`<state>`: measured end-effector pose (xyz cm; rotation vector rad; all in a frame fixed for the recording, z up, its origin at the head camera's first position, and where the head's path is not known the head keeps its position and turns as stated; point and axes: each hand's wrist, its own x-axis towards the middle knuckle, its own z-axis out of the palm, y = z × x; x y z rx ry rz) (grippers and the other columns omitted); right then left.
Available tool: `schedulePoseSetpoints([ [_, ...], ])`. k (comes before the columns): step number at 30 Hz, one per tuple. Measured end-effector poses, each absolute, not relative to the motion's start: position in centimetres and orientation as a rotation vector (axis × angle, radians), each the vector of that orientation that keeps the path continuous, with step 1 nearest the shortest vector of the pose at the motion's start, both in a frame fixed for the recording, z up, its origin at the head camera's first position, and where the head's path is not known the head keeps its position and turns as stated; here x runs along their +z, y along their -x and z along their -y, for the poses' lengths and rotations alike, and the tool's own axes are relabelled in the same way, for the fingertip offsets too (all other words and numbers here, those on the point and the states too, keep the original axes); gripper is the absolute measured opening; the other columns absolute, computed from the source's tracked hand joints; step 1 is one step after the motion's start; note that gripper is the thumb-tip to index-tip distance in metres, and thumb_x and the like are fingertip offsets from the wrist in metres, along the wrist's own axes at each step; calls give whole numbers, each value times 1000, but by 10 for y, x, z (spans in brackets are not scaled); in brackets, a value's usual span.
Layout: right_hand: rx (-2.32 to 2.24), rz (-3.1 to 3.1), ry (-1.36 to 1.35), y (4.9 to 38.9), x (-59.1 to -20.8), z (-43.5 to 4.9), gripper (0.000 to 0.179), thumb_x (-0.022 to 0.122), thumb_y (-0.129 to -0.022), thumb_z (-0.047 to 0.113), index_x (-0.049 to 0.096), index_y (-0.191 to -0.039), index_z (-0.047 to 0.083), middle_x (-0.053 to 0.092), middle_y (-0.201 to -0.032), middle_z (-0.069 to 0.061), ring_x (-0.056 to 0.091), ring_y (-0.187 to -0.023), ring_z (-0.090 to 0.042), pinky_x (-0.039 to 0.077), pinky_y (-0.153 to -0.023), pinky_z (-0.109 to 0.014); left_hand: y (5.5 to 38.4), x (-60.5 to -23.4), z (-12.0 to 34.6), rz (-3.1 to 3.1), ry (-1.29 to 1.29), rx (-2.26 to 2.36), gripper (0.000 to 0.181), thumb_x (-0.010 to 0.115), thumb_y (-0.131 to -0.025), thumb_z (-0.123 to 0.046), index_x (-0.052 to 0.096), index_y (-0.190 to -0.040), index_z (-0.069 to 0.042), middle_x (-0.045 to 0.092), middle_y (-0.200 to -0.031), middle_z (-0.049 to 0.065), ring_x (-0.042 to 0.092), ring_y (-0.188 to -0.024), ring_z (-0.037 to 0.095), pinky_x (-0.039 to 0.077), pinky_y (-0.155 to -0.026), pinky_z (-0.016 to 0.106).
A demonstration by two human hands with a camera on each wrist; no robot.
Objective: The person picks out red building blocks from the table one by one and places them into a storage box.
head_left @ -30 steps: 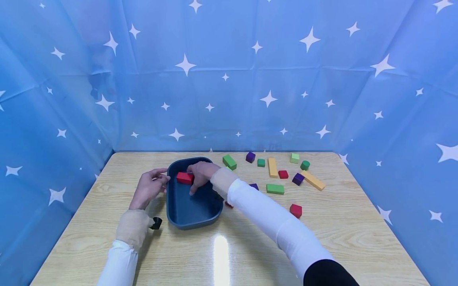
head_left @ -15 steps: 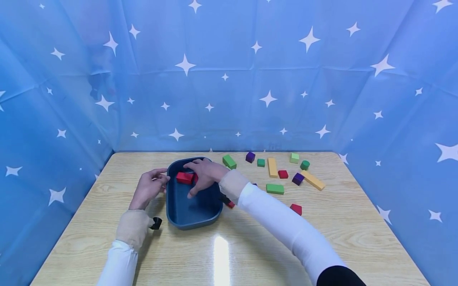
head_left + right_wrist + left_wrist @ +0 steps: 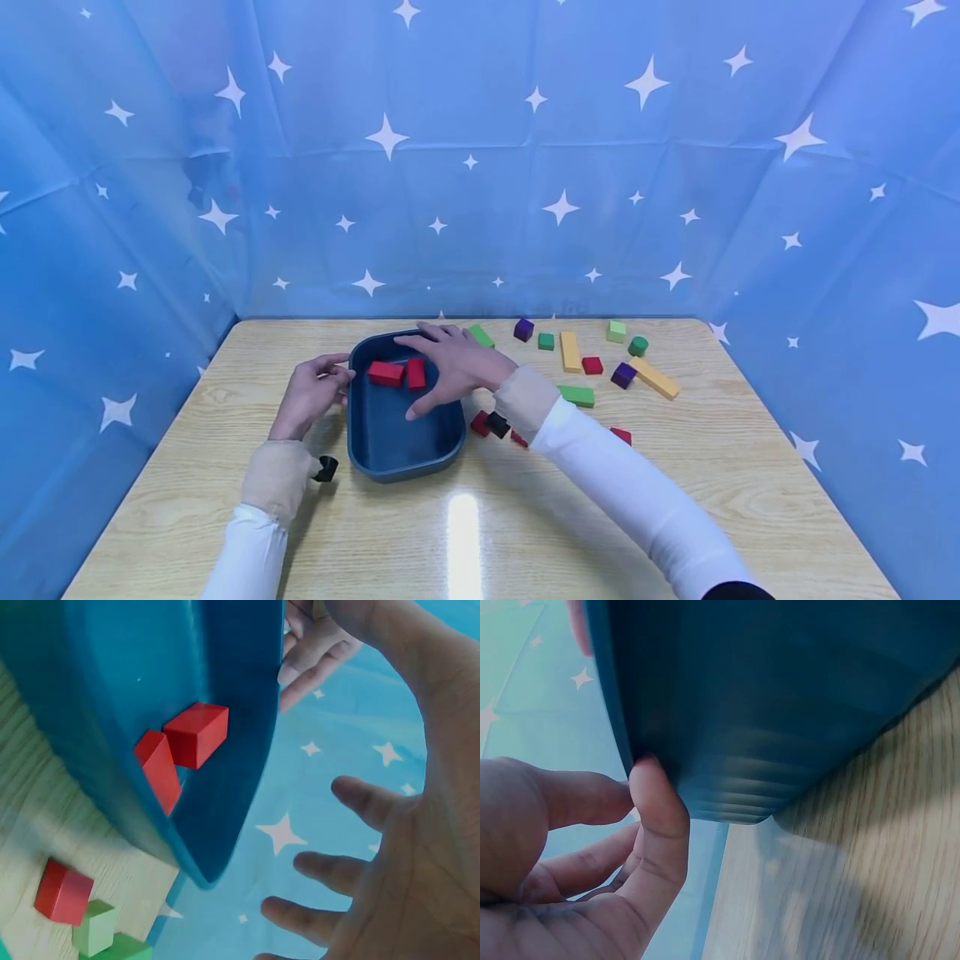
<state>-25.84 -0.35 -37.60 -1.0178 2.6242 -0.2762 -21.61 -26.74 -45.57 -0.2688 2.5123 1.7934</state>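
Note:
In the head view a dark blue bin point(image 3: 405, 475) stands on the left half of the table. Two red blocks lie inside it near the far end, a longer one point(image 3: 386, 373) and a narrower one point(image 3: 416, 373); the right wrist view shows both against the bin's floor and wall. My left hand point(image 3: 315, 396) pinches the bin's left rim, its fingertip point(image 3: 656, 795) against the outer wall. Over the bin's right rim is my right hand point(image 3: 461, 362), fingers spread and holding nothing; its palm point(image 3: 405, 885) shows in the right wrist view.
Right of the bin are scattered blocks: a red one point(image 3: 480, 422), a green one point(image 3: 577, 396), purple ones point(image 3: 623, 375), yellow planks point(image 3: 656, 377) and a green cylinder point(image 3: 638, 346). My right forearm point(image 3: 622, 492) crosses above some. A starry blue curtain point(image 3: 480, 167) hangs behind the table.
My right hand has let go of the narrower red block inside the bin and moved right and up, its fingers spreading. The left hand and the bin have stayed put.

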Motion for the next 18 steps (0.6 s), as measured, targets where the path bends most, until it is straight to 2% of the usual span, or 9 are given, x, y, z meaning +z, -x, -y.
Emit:
schedulePoseSetpoints([
  [4, -326, -2638, 999, 259, -377, -9, 114, 77, -73, 75, 15, -163, 43, 2, -175, -2, 11, -158, -40, 14, -127, -65, 216, -455, 267, -2513, 270, 1787, 43, 55, -105, -12, 51, -147, 0, 57, -112, 14, 62, -78, 15, 62, -74, 34],
  [11, -427, -2683, 973, 261, -379, -34, 114, 80, -73, 70, 20, -164, 38, 4, -174, -5, 12, -158, -43, 15, -126, -66, 218, -456, 268, -2506, 285, 1785, 43, 57, -105, -12, 52, -146, 0, 57, -113, 15, 63, -73, 13, 63, -72, 34],
  [18, -486, -2691, 894, 270, -383, -56, 119, 84, -68, 70, 19, -163, 43, 6, -174, -3, 14, -157, -43, 37, -115, -69, 218, -456, 268, -2517, 291, 1773, 43, 56, -105, -13, 52, -147, -1, 57, -114, 15, 64, -74, 14, 63, -74, 36],
])
